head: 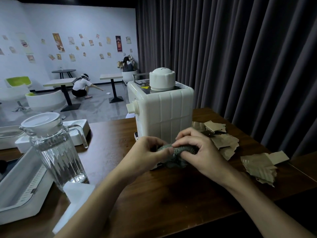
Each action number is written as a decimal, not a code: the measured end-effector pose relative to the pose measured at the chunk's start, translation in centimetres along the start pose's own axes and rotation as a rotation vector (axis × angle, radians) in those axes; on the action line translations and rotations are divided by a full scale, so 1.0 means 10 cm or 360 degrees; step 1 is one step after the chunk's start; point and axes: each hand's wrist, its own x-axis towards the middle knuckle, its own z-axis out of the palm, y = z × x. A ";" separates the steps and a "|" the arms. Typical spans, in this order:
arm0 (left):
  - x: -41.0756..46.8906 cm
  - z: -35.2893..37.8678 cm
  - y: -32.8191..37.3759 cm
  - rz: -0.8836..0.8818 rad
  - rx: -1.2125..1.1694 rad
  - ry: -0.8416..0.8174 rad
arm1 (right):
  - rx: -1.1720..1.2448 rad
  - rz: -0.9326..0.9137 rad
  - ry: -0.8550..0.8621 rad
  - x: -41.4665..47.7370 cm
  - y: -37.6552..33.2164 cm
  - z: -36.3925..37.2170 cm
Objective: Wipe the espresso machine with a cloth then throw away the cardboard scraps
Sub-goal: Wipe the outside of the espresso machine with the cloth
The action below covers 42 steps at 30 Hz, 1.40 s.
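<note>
a ribbed clear glass pitcher [54, 148] stands at left on the dark wooden table [171, 194]. the left hand [147, 150] and right hand [197, 148] both pinch a bunched grey-green knitted cloth [178, 156], its long axis running left-right, just before the cream boxy espresso machine [163, 109]. torn brown cardboard scraps [224, 143] lie right.

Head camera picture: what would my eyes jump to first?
Two hands meet in the middle: the left hand and right hand both grip a grey-green cloth just in front of the white espresso machine on the wooden table. Torn cardboard scraps lie to the machine's right, and a tall glass jug stands at the left.
</note>
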 end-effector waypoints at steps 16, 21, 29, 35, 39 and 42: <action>0.11 0.08 -0.15 0.0235 -0.0117 0.0509 | 0.1488 0.0723 0.0221 -0.11 0.11 0.22; 0.12 0.13 -0.12 0.0169 0.0109 0.0565 | 0.1738 0.0604 0.0246 -0.17 0.15 0.34; 0.00 -0.12 0.26 0.0823 0.1150 0.0798 | 0.0899 0.0691 0.0565 -0.15 0.35 0.36; 0.23 -0.47 0.43 0.0816 0.1453 0.0802 | 0.0264 0.0659 0.0717 -0.05 0.44 0.52; 0.39 -0.65 0.38 0.0777 0.1423 0.0499 | -0.0075 0.0638 0.0880 0.01 0.49 0.64; 0.45 -0.70 0.23 0.0806 0.1421 0.0339 | -0.0066 0.0679 0.0963 0.03 0.51 0.75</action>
